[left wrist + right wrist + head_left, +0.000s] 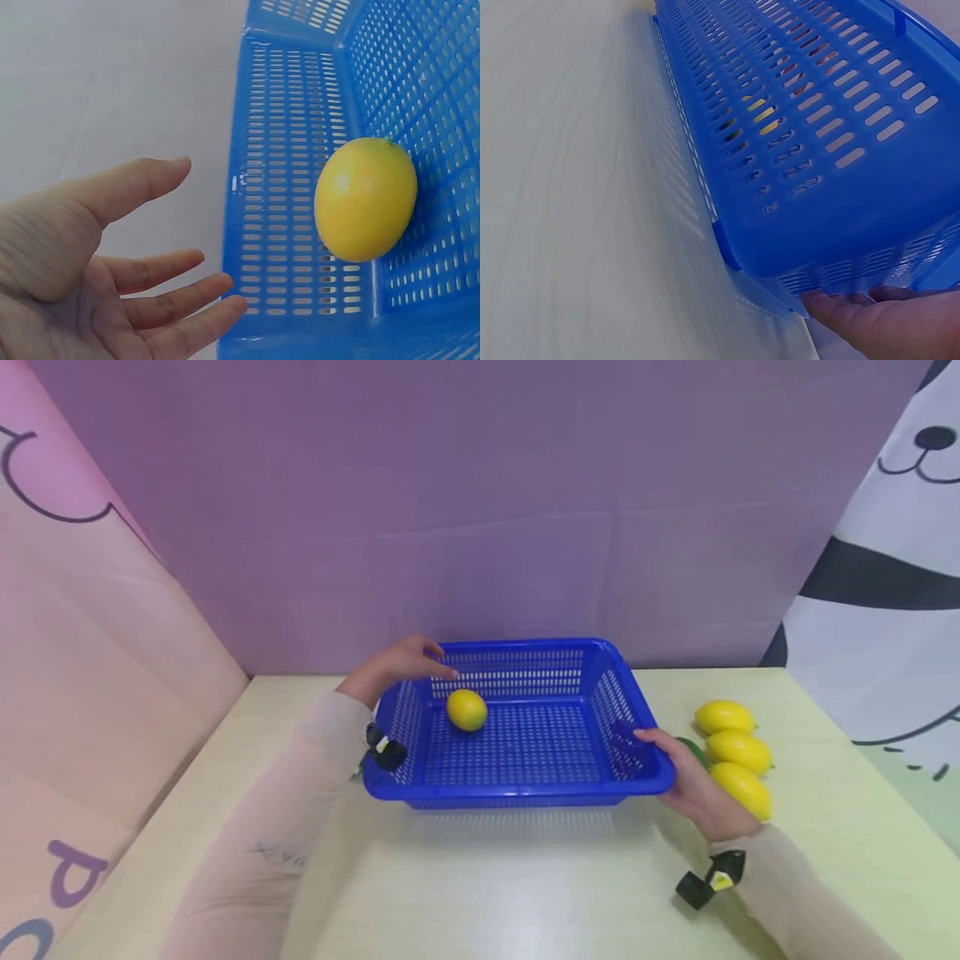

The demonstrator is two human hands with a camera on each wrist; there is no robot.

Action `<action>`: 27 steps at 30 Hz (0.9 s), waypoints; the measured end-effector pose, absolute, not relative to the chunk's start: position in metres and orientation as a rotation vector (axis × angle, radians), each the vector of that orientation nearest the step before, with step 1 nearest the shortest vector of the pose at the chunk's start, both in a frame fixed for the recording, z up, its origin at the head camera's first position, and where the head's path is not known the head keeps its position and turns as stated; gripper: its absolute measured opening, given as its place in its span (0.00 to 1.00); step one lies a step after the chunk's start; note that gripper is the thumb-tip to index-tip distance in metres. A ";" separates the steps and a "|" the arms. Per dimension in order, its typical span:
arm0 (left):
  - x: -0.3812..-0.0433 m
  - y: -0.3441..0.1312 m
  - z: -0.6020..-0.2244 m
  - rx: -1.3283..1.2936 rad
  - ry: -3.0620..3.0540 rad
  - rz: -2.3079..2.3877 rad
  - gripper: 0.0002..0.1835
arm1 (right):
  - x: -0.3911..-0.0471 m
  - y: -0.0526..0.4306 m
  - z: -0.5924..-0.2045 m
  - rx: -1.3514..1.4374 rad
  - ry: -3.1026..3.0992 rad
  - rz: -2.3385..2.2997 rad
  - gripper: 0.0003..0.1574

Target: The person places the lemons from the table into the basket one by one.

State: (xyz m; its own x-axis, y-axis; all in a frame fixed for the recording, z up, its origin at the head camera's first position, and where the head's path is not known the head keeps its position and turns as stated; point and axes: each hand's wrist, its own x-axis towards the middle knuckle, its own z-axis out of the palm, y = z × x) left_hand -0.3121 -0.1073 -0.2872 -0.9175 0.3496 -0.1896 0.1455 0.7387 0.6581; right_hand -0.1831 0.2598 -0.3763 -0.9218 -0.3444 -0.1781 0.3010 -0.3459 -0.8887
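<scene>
A blue plastic basket [517, 790] with slotted walls is in the middle of the head view. One yellow fruit [467, 710], mango-like and tinged green, lies inside near the basket's left wall. My right hand [693, 789] grips the basket's right end near the front corner, thumb over the rim; in the right wrist view its fingers [900, 322] are against the outer wall. Over the back left corner hovers my left hand [408, 662], its fingers spread and holding nothing. The left wrist view shows that hand apart from the fruit [366, 199].
Several yellow lemons [738, 749] sit in a row on the pale table [517, 885], right of the basket. A green object [693, 749] beside them is mostly hidden by the right hand. Behind the table hangs a purple cloth [487, 527].
</scene>
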 end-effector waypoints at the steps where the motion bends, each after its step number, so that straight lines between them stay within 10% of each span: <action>1: -0.311 -0.109 -0.286 0.396 2.632 0.980 0.33 | -0.183 0.260 -0.376 -0.051 1.509 -2.294 0.28; 27: -0.257 -0.171 -0.255 0.481 2.683 1.128 0.33 | -0.182 0.260 -0.376 -0.027 1.543 -2.269 0.32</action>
State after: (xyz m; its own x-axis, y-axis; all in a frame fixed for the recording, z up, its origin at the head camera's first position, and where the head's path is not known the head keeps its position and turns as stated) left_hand -0.2570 -0.1707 -0.2552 -0.9291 0.3666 -0.0497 0.2210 0.6578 0.7201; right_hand -0.1820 0.2596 -0.3763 -0.9219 -0.3305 -0.2022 0.3096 -0.3145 -0.8974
